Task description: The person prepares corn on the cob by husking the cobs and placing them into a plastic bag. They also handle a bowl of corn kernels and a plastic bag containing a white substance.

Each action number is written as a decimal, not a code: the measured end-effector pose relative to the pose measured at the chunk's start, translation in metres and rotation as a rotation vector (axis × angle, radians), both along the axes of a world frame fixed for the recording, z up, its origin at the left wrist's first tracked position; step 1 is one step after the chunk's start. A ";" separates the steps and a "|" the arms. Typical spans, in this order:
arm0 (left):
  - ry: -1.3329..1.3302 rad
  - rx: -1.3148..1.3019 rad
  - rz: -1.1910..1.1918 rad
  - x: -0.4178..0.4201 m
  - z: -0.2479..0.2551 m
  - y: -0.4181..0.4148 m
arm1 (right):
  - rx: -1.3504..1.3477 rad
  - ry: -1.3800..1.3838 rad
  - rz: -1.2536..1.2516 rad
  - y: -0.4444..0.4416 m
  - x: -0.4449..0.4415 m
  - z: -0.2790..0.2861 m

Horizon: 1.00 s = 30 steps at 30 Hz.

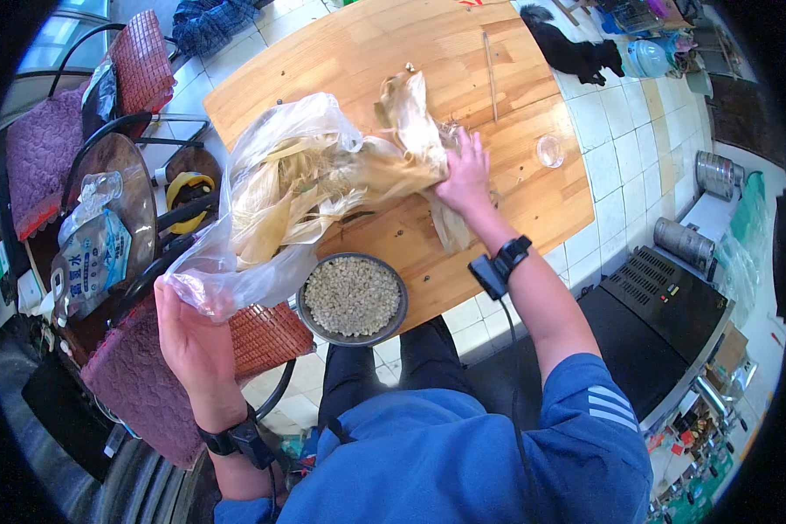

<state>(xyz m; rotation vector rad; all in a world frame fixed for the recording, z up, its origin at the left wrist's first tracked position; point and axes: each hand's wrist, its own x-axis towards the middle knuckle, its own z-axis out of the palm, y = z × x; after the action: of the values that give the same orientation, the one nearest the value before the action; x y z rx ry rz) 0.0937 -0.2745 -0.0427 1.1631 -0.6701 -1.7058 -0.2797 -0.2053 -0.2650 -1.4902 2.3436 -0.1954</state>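
My left hand grips the near rim of a clear plastic bag between thumb and fingers. Dry corn husks with silk fill the bag, and more husks spill past its mouth onto the wooden table. Against the right end of the husk heap lies my right hand, its fingers spread; the thumb is partly hidden. A dark round bowl full of pale corn kernels rests at the table's near edge, just below the bag.
On the table are a thin stick, a small clear plastic lid and scattered dark bits. A chair with a purple cushion stands at the left. A black cat is on the tiled floor beyond the table's right side.
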 end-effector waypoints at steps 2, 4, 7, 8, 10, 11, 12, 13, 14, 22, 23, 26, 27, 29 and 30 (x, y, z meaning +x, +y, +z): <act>0.003 0.002 -0.023 -0.003 -0.001 -0.004 | 0.086 0.004 -0.060 -0.008 -0.023 -0.012; -0.001 0.022 -0.032 -0.009 0.001 -0.007 | -0.046 -0.028 0.013 -0.009 -0.039 -0.042; -0.060 0.019 -0.003 -0.017 0.005 -0.009 | -0.124 -0.197 -0.023 -0.005 -0.037 -0.051; -0.063 0.028 0.007 -0.019 0.005 -0.010 | -0.078 -0.300 -0.104 0.001 -0.033 -0.046; -0.075 0.044 0.042 -0.020 0.007 -0.010 | -0.139 -0.462 -0.234 0.006 -0.015 -0.011; -0.063 0.033 0.026 -0.020 0.009 -0.010 | -0.150 -0.475 -0.291 0.015 -0.013 -0.002; -0.052 0.022 0.011 -0.020 0.011 -0.012 | -0.159 -0.489 -0.347 0.026 -0.019 0.006; -0.042 0.012 -0.005 -0.018 0.014 -0.013 | -0.168 -0.503 -0.406 0.039 -0.026 0.013; -0.012 -0.012 -0.043 -0.020 0.016 -0.014 | -0.225 -0.540 -0.341 0.055 -0.038 0.015; 0.054 -0.010 -0.151 -0.072 0.057 -0.023 | -0.412 -0.995 -0.629 0.067 -0.053 0.126; 0.058 0.000 -0.158 -0.078 0.062 -0.025 | -0.473 -1.007 -0.621 0.063 -0.052 0.136; 0.155 -0.027 -0.236 -0.085 0.073 -0.037 | -0.512 -0.875 -0.521 0.047 -0.055 0.177; 0.176 -0.028 -0.232 -0.089 0.077 -0.041 | -0.530 -0.796 -0.470 0.041 -0.058 0.191; 0.239 -0.044 -0.240 -0.095 0.082 -0.043 | -0.543 -0.779 -0.425 0.031 -0.064 0.207; 0.274 -0.049 -0.247 -0.098 0.085 -0.046 | -0.564 -0.798 -0.409 0.028 -0.066 0.213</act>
<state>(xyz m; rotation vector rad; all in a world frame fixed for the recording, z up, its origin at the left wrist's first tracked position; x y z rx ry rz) -0.0043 -0.3203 0.0422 0.8162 -0.7008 -1.9995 -0.3457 -0.1774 -0.0517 -0.8289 1.9283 -1.3651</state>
